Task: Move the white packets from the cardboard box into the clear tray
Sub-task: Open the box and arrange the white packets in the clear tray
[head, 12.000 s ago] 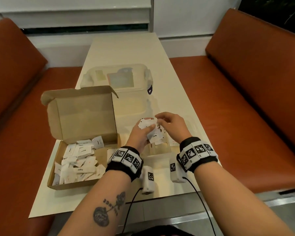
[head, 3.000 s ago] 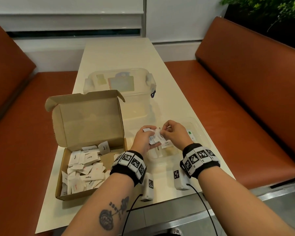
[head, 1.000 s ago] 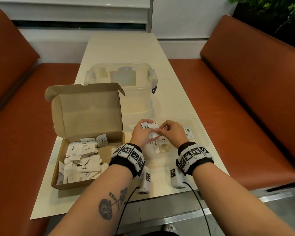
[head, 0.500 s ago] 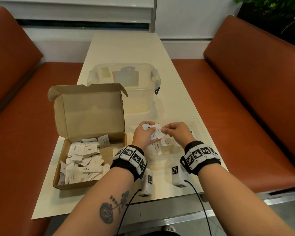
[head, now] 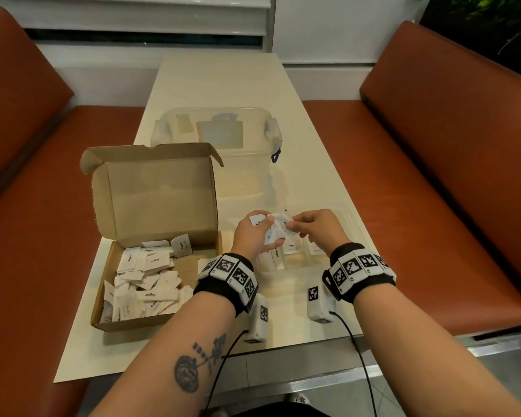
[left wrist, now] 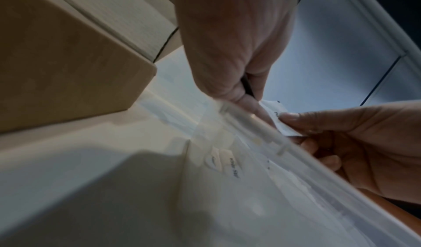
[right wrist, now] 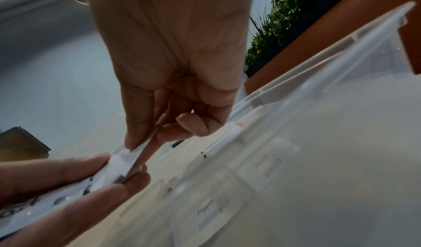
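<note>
Between orange benches, over the compartmented clear plastic tray point(head: 355, 224), the right hand point(head: 316, 227) now pinches one small white paper packet point(head: 283, 225) from the left hand point(head: 251, 236)'s gripped bunch, likely next into a compartment, while many remain in the open brown cardboard box point(head: 103, 296).

A cream table point(head: 223, 82) carries the cardboard box point(head: 151, 236), clear tray point(head: 355, 224) and lidded tub point(head: 223, 152).

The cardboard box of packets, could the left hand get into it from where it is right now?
Probably yes. The cardboard box stands open, lid up, just beside the left hand, with nothing between them. But that hand already holds a stack of white packets, so it would likely have to empty first.
</note>
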A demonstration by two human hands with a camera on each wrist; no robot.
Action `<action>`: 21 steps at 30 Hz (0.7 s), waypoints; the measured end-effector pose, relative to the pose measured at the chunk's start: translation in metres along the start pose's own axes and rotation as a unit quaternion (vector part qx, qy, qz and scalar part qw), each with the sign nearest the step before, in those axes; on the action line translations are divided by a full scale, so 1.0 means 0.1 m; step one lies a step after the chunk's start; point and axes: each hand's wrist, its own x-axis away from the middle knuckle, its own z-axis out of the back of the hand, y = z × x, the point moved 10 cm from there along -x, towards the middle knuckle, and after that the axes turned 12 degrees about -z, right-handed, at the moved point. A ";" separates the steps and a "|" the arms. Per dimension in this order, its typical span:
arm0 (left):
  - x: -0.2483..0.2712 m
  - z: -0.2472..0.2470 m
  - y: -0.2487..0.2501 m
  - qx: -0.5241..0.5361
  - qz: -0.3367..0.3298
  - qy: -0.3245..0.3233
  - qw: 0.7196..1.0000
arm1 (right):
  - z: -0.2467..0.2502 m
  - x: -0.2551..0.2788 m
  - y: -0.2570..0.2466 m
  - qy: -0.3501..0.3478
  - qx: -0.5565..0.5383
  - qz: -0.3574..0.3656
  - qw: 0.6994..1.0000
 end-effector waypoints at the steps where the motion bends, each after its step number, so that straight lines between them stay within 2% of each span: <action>1: 0.00 0.00 0.00 0.005 0.002 0.002 1.000 | 0.02 0.00 0.00 0.005 -0.006 0.000 1.000; 5: 0.03 -0.03 0.00 0.031 0.012 0.005 0.999 | 0.19 0.00 -0.02 0.045 -0.015 0.005 0.999; 9: 0.03 -0.01 0.00 0.052 0.009 0.018 0.998 | 0.32 -0.01 0.02 0.074 0.082 0.007 0.994; 12: 0.03 0.00 0.00 0.051 -0.004 0.023 0.998 | 0.16 0.00 0.06 0.042 0.190 0.012 0.981; 16: 0.03 0.01 0.00 0.046 -0.006 0.026 0.999 | -0.17 0.00 0.09 -0.011 0.323 0.027 0.946; 21: 0.02 0.01 -0.02 0.059 -0.002 0.025 0.998 | -0.31 -0.04 0.08 -0.009 0.387 0.048 0.921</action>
